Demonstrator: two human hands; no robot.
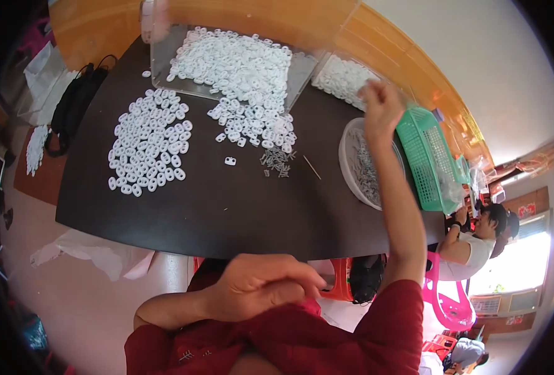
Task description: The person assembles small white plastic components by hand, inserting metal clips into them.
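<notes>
My left hand (265, 286) is in front of my chest, off the table's near edge. Its fingers are curled and pressed together, and whatever they may hold cannot be made out. My right hand (382, 107) is raised at the far right with fingers bent in, slightly blurred, beside a clear box of white pieces (342, 78). Below its wrist stands a white round tub (350, 164) of small grey metal pins (365, 172). A single white oval two-holed piece (230, 161) lies mid-table, left of a small heap of grey pins (278, 161).
A large clear bin (183, 90) spills white pieces (233, 62) onto the dark table (183, 219). Another spread of them (145, 144) lies at left. A thin wooden stick (312, 167) lies near the tub. A green basket (424, 156) stands at right; a person (470, 250) sits beyond.
</notes>
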